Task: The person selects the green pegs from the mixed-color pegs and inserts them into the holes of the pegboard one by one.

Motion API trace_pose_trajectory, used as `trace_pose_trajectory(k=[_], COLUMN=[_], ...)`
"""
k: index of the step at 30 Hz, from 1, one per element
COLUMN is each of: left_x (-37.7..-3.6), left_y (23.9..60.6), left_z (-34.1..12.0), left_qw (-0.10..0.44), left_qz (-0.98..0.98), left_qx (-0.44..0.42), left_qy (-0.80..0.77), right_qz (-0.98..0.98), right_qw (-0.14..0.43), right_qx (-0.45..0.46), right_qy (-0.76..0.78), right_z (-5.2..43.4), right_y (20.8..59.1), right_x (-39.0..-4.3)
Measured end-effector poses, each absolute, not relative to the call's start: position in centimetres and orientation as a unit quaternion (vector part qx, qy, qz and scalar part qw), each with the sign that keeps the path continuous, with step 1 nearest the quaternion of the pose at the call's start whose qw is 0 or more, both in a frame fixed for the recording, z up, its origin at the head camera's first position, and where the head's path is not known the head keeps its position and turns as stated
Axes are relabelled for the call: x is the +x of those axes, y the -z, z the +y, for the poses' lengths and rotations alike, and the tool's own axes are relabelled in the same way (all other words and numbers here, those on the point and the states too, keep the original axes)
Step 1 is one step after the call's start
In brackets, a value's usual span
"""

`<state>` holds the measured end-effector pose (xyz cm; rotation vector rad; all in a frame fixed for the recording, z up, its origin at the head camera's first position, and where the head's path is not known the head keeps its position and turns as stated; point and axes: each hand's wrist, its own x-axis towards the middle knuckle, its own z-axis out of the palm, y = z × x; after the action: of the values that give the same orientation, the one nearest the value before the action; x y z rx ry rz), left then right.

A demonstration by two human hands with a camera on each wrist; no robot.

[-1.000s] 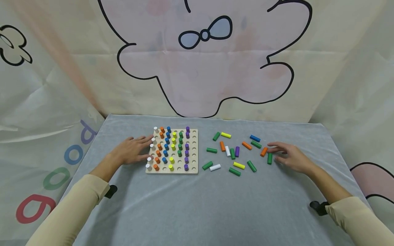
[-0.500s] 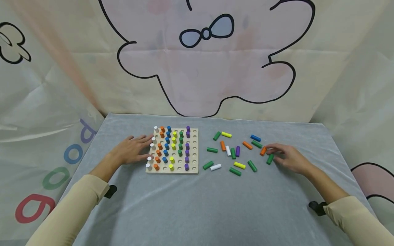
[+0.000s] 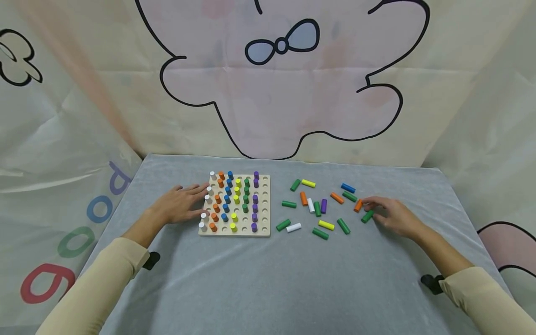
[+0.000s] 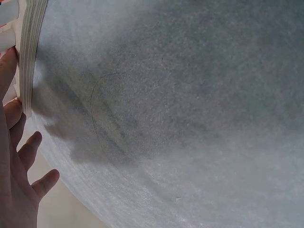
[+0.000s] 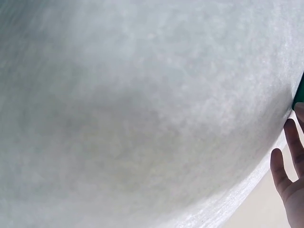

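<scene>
- pale cloth backdrop printed with a cartoon outline hangs behind a table (image 3: pixel 268 279) covered in grey felt-like fabric; the fabric runs to the far edge beneath the backdrop.
- a square wooden pegboard (image 3: pixel 264 204) sits left of centre, its left columns filled with upright white, orange, blue, yellow, green and purple cylinder pegs; the right columns and some front holes show empty.
- the left hand (image 3: pixel 180 204) lies flat beside the board, fingers straight and lightly spread, tips touching its left edge as if steadying it; the left wrist view shows the board's layered side against the fingertips.
- the right hand (image 3: pixel 391 215) sits at the right end of a scatter of loose pegs, fingers loosely curved with tips on a short green wooden peg (image 3: pixel 367 216) lying on the fabric just beside an orange peg (image 3: pixel 358 206); whether the green peg is truly pinched cannot be told.
- judged step: picking a loose peg; the next move likely calls for a firm pinch, a lift, and a carry leftward over the other loose pegs to a free hole.
- open fabric lies toward the near edge, while the strip between scatter and board is narrow.
</scene>
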<state>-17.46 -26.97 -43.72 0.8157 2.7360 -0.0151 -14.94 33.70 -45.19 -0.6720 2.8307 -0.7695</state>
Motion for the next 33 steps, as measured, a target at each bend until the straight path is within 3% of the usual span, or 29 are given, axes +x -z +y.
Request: trace_pose_trajectory(k=[14,33], left_x=[-17.3,-17.4], left_y=[43.7,43.6], left_z=[-26.9,-27.0], left_qw=[0.136,0.144], left_qz=[0.949,0.949], left_qx=[0.286,0.279], left_qy=[0.004,-0.006], right_qz=[0.937,0.909], right_qw=[0.063,-0.012], right_qx=[-0.210,-0.278], right_qy=[0.274,0.311], right_z=[33.3,29.3], right_y=[44.0,42.1], right_x=[-14.6,-14.2])
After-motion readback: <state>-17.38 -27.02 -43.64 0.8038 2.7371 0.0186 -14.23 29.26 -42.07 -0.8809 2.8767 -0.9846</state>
